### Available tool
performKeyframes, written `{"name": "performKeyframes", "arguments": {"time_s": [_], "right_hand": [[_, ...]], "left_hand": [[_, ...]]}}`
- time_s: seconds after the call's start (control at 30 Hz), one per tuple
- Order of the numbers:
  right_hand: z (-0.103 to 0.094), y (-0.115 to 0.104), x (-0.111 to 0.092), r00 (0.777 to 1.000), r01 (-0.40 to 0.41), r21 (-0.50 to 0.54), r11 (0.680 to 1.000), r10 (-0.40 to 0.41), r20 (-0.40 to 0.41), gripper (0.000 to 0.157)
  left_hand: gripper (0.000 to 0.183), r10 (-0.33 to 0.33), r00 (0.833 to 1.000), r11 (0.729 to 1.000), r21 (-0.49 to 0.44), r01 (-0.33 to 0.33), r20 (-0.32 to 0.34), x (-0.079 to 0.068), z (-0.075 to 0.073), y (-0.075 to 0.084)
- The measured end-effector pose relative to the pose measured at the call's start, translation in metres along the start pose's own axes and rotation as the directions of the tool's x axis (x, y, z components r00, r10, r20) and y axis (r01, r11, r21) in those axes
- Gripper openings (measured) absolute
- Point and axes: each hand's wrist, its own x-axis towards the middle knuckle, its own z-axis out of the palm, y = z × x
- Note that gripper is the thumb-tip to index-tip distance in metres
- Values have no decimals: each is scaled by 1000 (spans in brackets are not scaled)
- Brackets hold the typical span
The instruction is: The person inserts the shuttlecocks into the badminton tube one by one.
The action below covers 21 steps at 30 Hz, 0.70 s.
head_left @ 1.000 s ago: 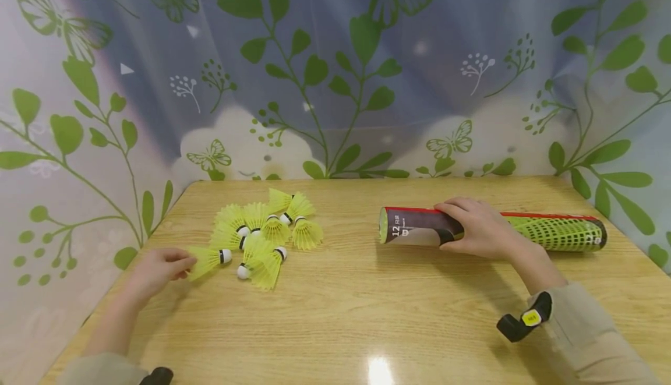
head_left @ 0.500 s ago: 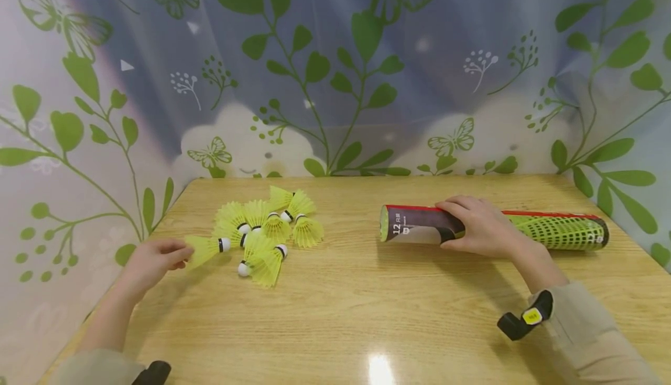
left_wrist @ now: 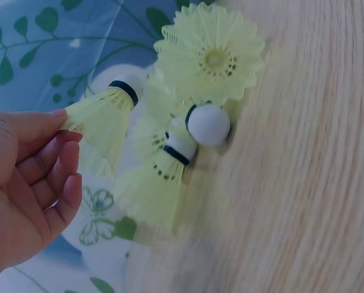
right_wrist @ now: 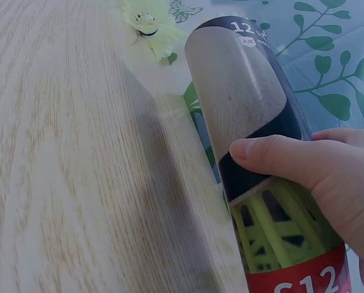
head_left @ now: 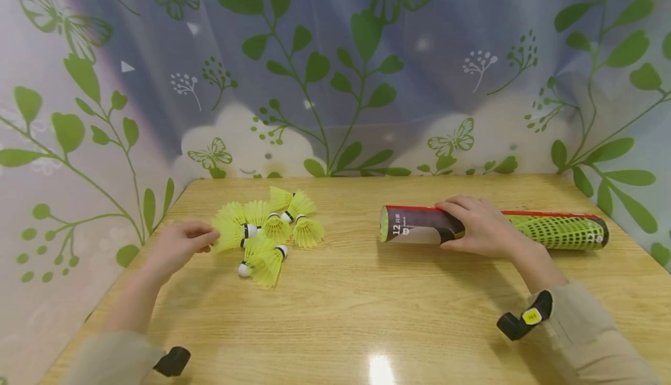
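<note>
One shuttlecock [left_wrist: 102,121], seemingly rim-pinched, juts from the left grip [left_wrist: 28,186], while the right grip [head_left: 481,228] clasps a tube [right_wrist: 252,104].

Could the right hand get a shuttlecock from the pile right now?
Probably not without letting go: the right hand grips the shuttlecock tube, and the pile of shuttlecocks lies across the tabletop, nearer the left hand.

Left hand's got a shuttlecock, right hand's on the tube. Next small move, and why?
I'd probably carry the pinched shuttlecock rightward toward the tube, clear of the other shuttlecocks. The left hand leaves its white cork free, pointing tubeward, and the right hand holds the tube with one end facing the pile.
</note>
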Motion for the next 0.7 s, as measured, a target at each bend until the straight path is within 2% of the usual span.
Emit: {"name": "performKeyframes", "arguments": {"time_s": [0.17, 0.4, 0.7], "right_hand": [[0, 0, 0, 1000, -12, 10, 1000, 12, 4, 74], [0, 0, 0, 1000, 0, 0, 1000, 0, -1, 73], [-1, -2, 0, 1000, -12, 1, 1000, 12, 13, 73]], "left_hand": [[44, 22, 1000, 999, -33, -21, 12, 4, 8, 14], [40, 9, 1000, 998, -57, -8, 25, 10, 18, 28], [33, 58, 997, 997, -58, -55, 55, 26, 35, 44]]}}
